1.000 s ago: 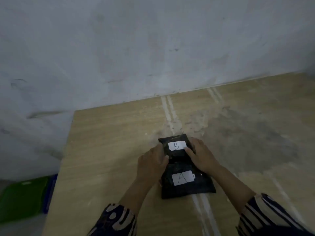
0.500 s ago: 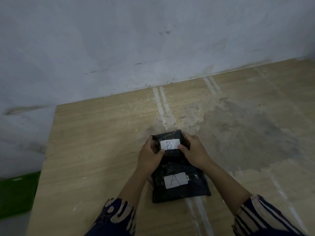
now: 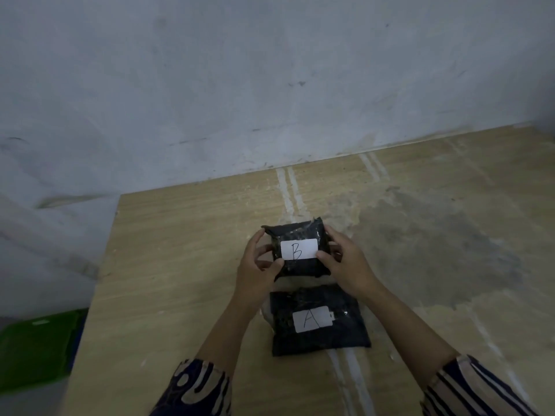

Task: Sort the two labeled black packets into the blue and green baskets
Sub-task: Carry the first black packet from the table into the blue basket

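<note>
A black packet with a white label "B" (image 3: 297, 250) is held up above the wooden table (image 3: 180, 265), gripped on its left side by my left hand (image 3: 255, 274) and on its right side by my right hand (image 3: 345, 262). A second black packet labelled "A" (image 3: 315, 322) lies flat on the table just below it, between my forearms, touched by neither hand. A green basket (image 3: 33, 349) sits on the floor beyond the table's left edge. A sliver of blue (image 3: 78, 334) shows at its right side.
A grey wall (image 3: 270, 85) rises right behind the table's far edge. The table's left edge runs down past the green basket. A dark stained patch (image 3: 435, 250) covers the table to the right of the packets.
Both hands have lifted packet B off packet A and raised it, so the two packets are now apart. Packet A stays on the table.
</note>
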